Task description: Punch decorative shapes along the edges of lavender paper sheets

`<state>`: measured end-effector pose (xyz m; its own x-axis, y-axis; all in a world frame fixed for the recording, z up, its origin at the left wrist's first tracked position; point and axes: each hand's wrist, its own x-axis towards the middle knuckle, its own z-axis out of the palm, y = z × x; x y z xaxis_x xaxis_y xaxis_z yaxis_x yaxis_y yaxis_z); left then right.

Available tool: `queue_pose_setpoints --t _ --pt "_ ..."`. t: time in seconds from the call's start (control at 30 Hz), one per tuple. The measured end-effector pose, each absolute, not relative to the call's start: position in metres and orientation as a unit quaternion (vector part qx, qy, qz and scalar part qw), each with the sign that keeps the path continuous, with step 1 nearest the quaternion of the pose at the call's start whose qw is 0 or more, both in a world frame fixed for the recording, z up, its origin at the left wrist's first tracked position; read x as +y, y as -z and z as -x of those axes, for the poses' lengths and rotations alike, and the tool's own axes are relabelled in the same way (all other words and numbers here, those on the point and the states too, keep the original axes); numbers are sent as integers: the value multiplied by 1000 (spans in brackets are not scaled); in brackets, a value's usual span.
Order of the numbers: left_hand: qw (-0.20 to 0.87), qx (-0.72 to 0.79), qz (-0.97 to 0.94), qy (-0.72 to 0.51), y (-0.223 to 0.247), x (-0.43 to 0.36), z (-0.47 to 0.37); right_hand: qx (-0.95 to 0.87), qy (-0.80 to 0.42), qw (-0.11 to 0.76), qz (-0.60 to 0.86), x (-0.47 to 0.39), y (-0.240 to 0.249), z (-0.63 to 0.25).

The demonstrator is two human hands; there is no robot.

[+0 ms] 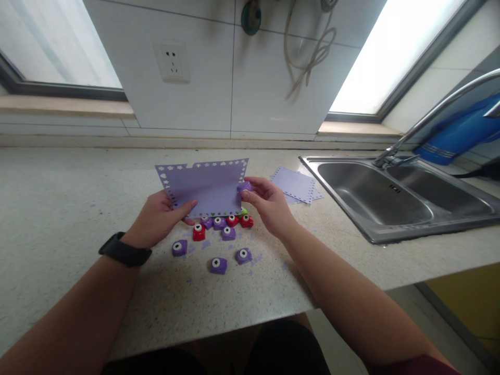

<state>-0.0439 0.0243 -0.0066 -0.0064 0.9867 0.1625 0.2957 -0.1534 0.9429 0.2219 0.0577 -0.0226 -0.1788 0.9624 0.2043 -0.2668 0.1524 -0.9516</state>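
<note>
Close by, three purple punches (pixel 219 265) sit on the speckled counter (pixel 164 307). Behind them are more purple and red punches. Above those, the left hand (pixel 156 217) pinches the left side of the purple paper (pixel 207 188). The right hand (pixel 269 203) grips a small purple punch (pixel 245 187) at the paper's right edge. So the paper is between the hands. Farther right, more purple sheets (pixel 294 183) lie near the sink (pixel 375 195).

Steel sink (pixel 375 192) — faucet (pixel 437 112) — wall socket (pixel 172 62)
</note>
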Motion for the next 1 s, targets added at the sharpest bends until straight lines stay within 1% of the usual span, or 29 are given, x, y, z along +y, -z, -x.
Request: queue_pose_setpoints --t 0.3,0.53,1.0 --pt "385 555 -580 -455 7 25 43 -506 -592 532 331 58 26 -221" --pt "402 542 -566 -474 9 26 43 -494 -608 527 330 58 26 -221" --pt "401 532 -563 -489 9 25 42 -493 -613 532 314 60 28 -221"
